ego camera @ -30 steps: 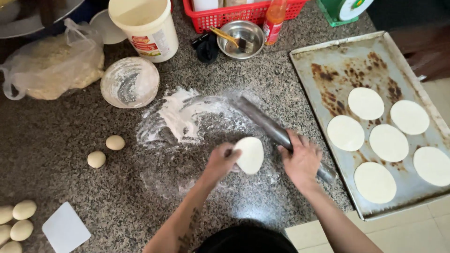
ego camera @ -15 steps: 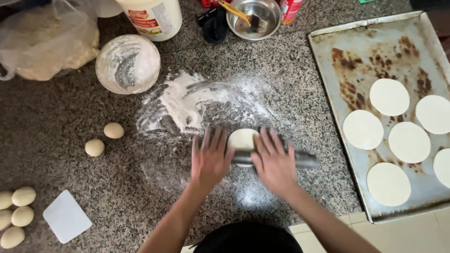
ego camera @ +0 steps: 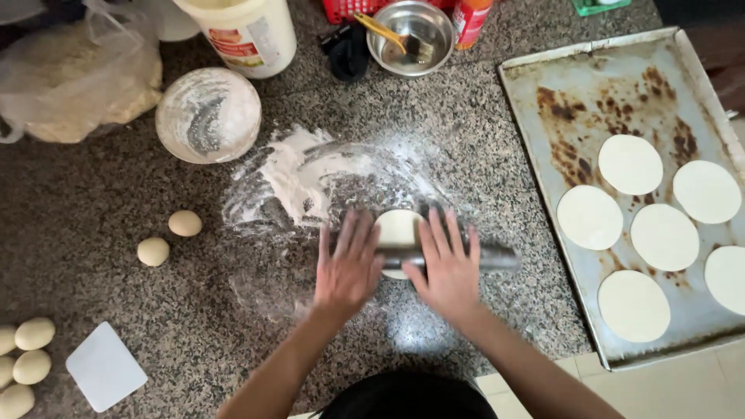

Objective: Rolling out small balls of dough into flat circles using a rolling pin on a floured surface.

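The speckled stone counter (ego camera: pixel 116 225) carries everything. On its right lies a stained baking tray (ego camera: pixel 590 93) already holding six flat rolled rounds (ego camera: pixel 630 164). At the top left sit a plastic bag of flour (ego camera: pixel 74 85), a white tub (ego camera: pixel 248 31), a floury bowl (ego camera: pixel 208 115) and a steel bowl with a brush (ego camera: pixel 410 37). In the middle, on scattered flour (ego camera: pixel 287 174), both hands lie flat with fingers spread, left hand (ego camera: pixel 349 264) and right hand (ego camera: pixel 448 268), pressing a dark rolling pin (ego camera: pixel 497 257) over one small dough disc (ego camera: pixel 397 229), only partly flattened. Left to roll, judging by the counter: two dough balls (ego camera: pixel 185 223) nearby and more (ego camera: pixel 32 335) beside a white scraper (ego camera: pixel 105 366) at the lower left
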